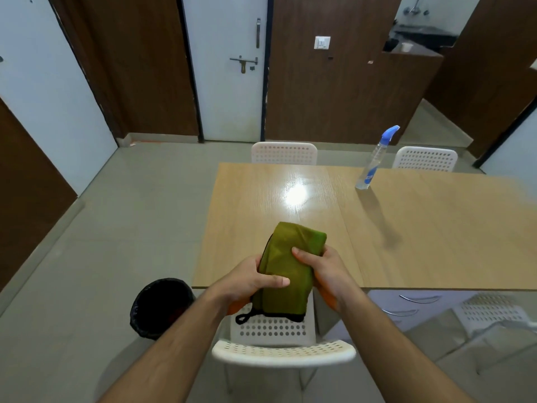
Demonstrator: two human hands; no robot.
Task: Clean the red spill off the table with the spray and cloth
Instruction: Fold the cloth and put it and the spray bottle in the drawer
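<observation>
Holding a folded olive-green cloth [286, 267] with a black stitched edge and a small loop at one corner, the left hand [252, 279] and right hand [322, 267] curl their fingers round its sides above the near edge of the table [421, 234]. A clear spray bottle [373, 161] with a blue nozzle stands upright at the table's far side; its blue label is too small to read.
</observation>
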